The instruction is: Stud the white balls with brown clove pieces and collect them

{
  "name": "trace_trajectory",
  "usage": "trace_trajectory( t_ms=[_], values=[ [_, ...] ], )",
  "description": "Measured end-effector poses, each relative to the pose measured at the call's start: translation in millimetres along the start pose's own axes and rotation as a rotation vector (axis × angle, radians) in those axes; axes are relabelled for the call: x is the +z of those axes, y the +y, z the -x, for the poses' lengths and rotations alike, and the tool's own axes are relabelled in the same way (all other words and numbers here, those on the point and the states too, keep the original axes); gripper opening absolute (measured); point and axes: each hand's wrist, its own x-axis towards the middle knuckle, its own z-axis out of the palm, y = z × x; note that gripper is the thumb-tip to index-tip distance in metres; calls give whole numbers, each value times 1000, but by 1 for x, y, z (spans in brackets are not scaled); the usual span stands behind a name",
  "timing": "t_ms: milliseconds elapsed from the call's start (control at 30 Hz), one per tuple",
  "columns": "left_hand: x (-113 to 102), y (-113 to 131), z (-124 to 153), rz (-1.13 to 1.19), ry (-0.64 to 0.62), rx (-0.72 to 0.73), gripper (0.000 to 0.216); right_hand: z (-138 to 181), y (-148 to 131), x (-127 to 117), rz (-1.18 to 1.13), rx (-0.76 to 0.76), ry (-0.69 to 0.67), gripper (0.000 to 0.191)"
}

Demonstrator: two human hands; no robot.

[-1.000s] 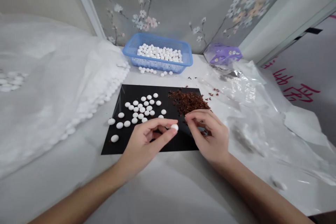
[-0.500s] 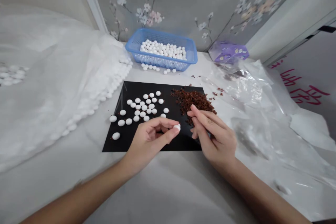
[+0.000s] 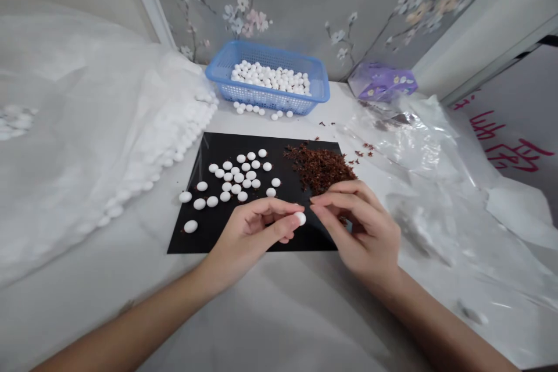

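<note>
Between the thumb and forefinger of my left hand (image 3: 250, 235) is a small white ball (image 3: 300, 218), held above the near part of a black mat (image 3: 311, 239). Close beside it, on the right, the fingertips of my right hand (image 3: 368, 226) are pinched together. A tiny brown piece seems to show at their tips, too small to make out fully. Behind my right hand lies a heap of small reddish-brown star-shaped pieces (image 3: 320, 165). Several white balls (image 3: 239, 178) are spread over the mat's left half, some with brown bits showing under them.
A blue plastic basket (image 3: 265, 93) of white balls stands at the back, with loose balls (image 3: 249, 108) before it. White netted fabric edged with balls (image 3: 87, 128) covers the left. Clear plastic bags (image 3: 440, 186) and a purple packet (image 3: 383, 82) lie to the right.
My right hand's fingertips have closed into a pinch and come down toward the white ball. My left hand has shifted slightly right, still holding the ball.
</note>
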Motion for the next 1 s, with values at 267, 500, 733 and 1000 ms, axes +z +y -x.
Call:
trace_trajectory(
  t_ms=[267, 500, 733, 1000],
  values=[
    [-2, -1, -2, 95, -54, -86, 13, -1, -3, -1, -7, -49, -9, 9],
    [-4, 0, -3, 81, -72, -68, 13, -1, -4, 1, -6, -77, -65, 10],
    [-5, -2, -4, 86, -78, -57, 9, -2, -4, 0, -29, -72, -130, 12],
    [-5, -1, -3, 54, -52, -36, 10, -1, -2, 0, -68, -81, -171, 19]
  ],
)
